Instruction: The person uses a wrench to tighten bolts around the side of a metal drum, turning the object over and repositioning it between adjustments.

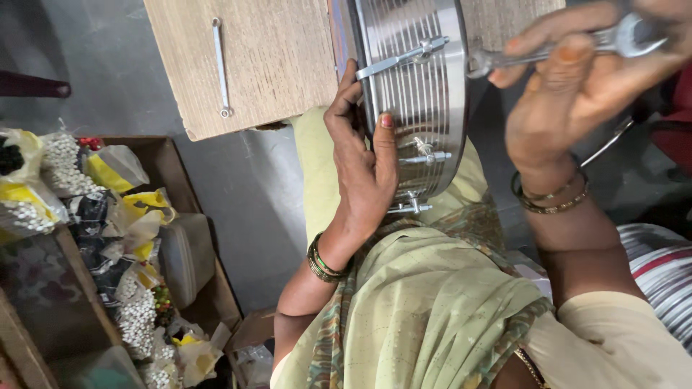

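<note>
- Ribbed steel drum shell [414, 94] is gripped at its rim by the left hand [364, 166], against the table [274, 65] edge.
- Spanner [569, 47] is clamped in the right hand [577, 86], at a tension rod [404, 57].
- Second spanner [220, 68] is laid on the table.

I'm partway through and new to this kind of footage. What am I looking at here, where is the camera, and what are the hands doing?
There is no machine here: a person works with two bare hands, and the one camera sits on their head, looking down over their lap.

The left hand steadies a round shiny metal drum turned on its edge, with tension rods along its side. The right hand has its grip on a wrench, whose open end sits at one rod's bolt.

Above lies a wooden board with a second wrench resting on it. At left, a box holds bags of small beads.
</note>
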